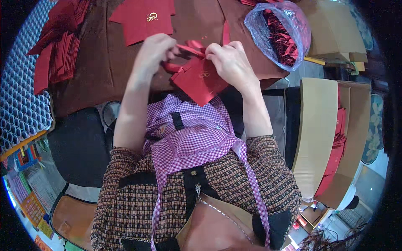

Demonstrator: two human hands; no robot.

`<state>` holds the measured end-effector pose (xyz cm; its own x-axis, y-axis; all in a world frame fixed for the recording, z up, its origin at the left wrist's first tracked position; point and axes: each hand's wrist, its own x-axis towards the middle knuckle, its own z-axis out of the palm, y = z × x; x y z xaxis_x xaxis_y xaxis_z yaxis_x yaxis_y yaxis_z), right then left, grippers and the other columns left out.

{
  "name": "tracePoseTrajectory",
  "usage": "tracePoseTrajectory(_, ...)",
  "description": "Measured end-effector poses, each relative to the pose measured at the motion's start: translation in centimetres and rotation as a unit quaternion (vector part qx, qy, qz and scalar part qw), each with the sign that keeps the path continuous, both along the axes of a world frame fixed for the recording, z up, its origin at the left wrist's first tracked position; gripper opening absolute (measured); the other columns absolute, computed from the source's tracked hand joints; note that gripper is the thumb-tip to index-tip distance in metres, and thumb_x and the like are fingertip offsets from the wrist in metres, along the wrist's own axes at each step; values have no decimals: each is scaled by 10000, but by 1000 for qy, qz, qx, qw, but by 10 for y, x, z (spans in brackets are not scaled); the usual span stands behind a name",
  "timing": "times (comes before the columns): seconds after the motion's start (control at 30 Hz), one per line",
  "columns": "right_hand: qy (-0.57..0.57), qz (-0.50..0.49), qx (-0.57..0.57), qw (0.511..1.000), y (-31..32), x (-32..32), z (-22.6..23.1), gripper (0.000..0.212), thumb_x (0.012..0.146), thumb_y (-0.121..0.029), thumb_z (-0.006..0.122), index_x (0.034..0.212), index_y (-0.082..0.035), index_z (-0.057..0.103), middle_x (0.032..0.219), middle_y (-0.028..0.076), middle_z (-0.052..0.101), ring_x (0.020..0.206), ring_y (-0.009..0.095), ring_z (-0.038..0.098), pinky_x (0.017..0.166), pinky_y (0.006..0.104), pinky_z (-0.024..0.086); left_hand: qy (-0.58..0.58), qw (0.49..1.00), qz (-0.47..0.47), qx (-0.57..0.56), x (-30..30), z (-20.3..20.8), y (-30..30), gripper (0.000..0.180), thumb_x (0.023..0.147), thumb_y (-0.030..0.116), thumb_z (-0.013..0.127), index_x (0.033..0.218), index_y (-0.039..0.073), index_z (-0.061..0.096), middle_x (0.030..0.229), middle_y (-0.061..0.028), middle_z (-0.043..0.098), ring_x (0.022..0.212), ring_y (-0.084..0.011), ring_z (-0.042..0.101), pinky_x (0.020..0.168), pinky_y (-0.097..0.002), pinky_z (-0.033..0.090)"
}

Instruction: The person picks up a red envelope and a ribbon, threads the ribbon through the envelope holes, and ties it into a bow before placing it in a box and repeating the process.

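Note:
A small red gift pouch or folded box with a gold print hangs tilted over the table's near edge, one corner pointing down toward my lap. At its top a red ribbon is stretched between my hands. My left hand, slightly blurred, has its fingers closed on the ribbon's left part. My right hand pinches the ribbon at the pouch's upper edge, its fingertips partly hidden. Another red ribbon end sticks up behind my right hand. Beyond my left hand lie flat red card pieces with a gold print.
Stacks of red card pieces lie at the left on the brown-covered table. A clear plastic bag of shiny red bows or ribbons stands at the right. Beside me, an open cardboard box holds red pieces. A black chair is at the left.

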<state>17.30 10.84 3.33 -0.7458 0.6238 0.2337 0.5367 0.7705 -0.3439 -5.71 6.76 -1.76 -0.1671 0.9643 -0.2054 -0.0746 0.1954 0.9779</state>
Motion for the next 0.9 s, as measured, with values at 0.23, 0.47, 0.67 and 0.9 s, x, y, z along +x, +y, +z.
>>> tracePoseTrajectory(0.23, 58, -23, -6, 998, 16, -3, -13, 77, 828, -73, 566, 864, -37, 624, 752, 131, 657, 716, 303, 640, 758, 385, 456, 224, 957, 134, 125, 1, 28, -14, 303, 863, 274, 644, 879, -27, 621, 730, -25, 589, 702, -89, 526, 662, -242, 445)
tracePoseTrajectory(0.47, 53, -34, -56, 996, 21, -8, -18, 134, 817, -83, 598, 925, -7, 621, 759, 179, 648, 743, 325, 653, 674, 394, 499, 391, 887, -86, 230, 22, -21, -39, 218, 762, 124, 705, 935, 22, 620, 957, -87, 572, 867, -202, 583, 792, -291, 463)
tracePoseTrajectory(0.67, 38, -16, -285, 958, 30, 39, -10, 474, 784, -127, 699, 1214, -29, 523, 690, 28, 605, 624, 108, 555, 593, 267, 443, 275, 957, -46, 73, 16, -22, -36, 200, 792, 72, 668, 985, 40, 624, 971, -66, 587, 893, -159, 572, 820, -274, 459)
tracePoseTrajectory(0.9, 306, 38, -560, 769, 30, 119, -15, 363, 782, -115, 690, 1102, 18, 586, 686, 53, 600, 536, 76, 529, 463, 176, 370, 157, 985, -52, 48, 6, -13, -33, 197, 860, 39, 582, 1054, 2, 586, 931, -9, 579, 878, -93, 532, 812, -249, 447)
